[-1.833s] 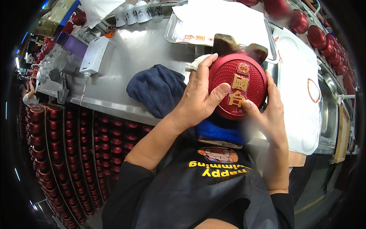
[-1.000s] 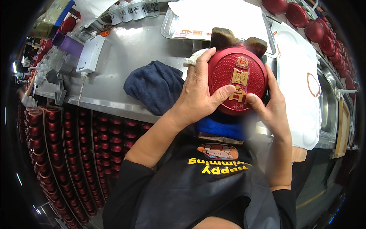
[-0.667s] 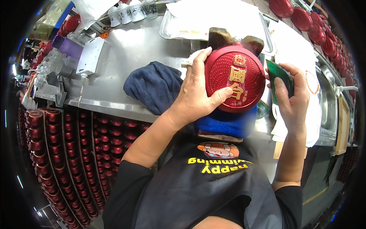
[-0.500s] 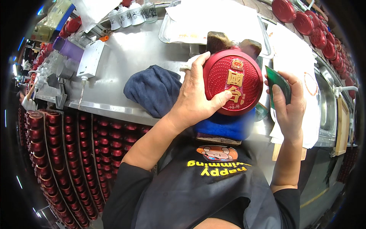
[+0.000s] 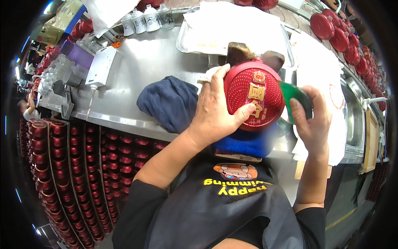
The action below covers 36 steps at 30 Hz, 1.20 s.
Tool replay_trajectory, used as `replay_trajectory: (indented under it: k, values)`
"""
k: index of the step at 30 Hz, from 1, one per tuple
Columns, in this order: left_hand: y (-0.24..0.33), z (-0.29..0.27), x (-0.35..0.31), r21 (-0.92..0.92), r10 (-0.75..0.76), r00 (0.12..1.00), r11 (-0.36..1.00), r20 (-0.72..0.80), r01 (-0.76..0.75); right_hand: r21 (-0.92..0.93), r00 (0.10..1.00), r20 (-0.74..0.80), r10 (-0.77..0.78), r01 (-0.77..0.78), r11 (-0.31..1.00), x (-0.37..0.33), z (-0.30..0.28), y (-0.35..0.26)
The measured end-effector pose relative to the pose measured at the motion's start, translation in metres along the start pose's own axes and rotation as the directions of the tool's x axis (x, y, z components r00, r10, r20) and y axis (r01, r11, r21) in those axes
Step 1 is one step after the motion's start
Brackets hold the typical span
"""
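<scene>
A round, flat red bottle [image 5: 265, 89] with raised dots and gold lettering lies tilted toward me on a blue cloth [image 5: 236, 146]. My left hand [image 5: 215, 110] grips its left side, the thumb across the lower front and the fingers around the rim. In my right hand [image 5: 313, 118] is a thin green scraper [image 5: 290, 95], pinched between thumb and fingers. Its edge meets or overlaps the bottle's right rim; whether it touches I cannot tell. Two dark worn blocks [image 5: 239, 53] stand behind the bottle.
A crumpled navy cloth [image 5: 168, 101] lies left on the steel table [image 5: 128, 74]. Beyond are a white box with a nozzle [image 5: 101, 66], small white bottles [image 5: 152, 20] and a paper-covered tray [image 5: 236, 25]. More red bottles [image 5: 340, 39] line the far right; racks of red pieces [image 5: 58, 166] stand lower left.
My right hand has brought the green scraper leftward to the bottle's right edge. My left hand keeps its grip on the bottle. The whole view has shifted slightly.
</scene>
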<state>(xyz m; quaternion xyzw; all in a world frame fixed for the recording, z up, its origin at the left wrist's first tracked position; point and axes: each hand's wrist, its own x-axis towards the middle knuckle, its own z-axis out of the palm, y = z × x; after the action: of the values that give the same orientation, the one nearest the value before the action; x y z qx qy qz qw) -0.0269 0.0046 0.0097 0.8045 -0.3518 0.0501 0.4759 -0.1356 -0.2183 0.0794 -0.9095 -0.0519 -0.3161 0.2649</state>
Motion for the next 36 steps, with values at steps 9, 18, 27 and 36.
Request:
replay_trajectory:
  k: [9,18,27,36]
  values:
    - [-0.024,-0.009,-0.015,-0.086,0.293,0.954,0.951,-0.062,-0.298,-0.102,0.795,0.403,-0.454,0.532,0.841,0.022,0.016,-0.028]
    - [-0.025,-0.03,0.009,0.142,0.438,0.898,0.887,0.049,-0.44,-0.15,0.975,0.05,-0.216,0.221,0.964,0.06,0.023,0.017]
    - [0.011,-0.004,-0.031,0.22,0.536,0.788,0.765,0.302,-0.605,-0.005,0.979,0.031,-0.201,0.201,0.98,0.023,0.023,0.004]
    - [-0.016,-0.014,-0.084,0.123,0.356,0.904,0.934,-0.236,-0.336,-0.035,0.837,0.427,-0.342,0.393,0.919,-0.013,0.01,-0.022]
